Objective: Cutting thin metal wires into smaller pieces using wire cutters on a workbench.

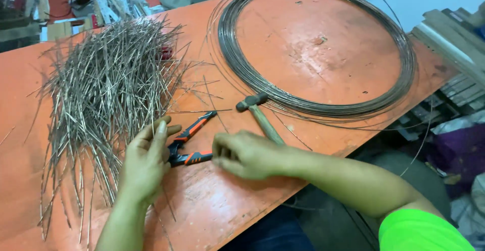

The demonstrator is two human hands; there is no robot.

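Observation:
On an orange table [242, 200] my left hand [146, 160] rests flat, fingers apart, at the edge of a big pile of cut wire pieces [106, 89]. A pair of pliers [189, 142] with orange and black handles lies open between my hands. My right hand [242, 155] is loosely curled beside the lower plier handle, fingertips touching or nearly touching it; whether it pinches a thin wire is unclear. A hammer [260, 114] with a wooden handle lies just behind my right hand.
A large coil of wire [404, 79] lies on the right half of the table, loose strands trailing over the edge. Wood scraps and tools [101, 3] sit beyond the far left edge. Stacked boards [454, 44] stand at the right.

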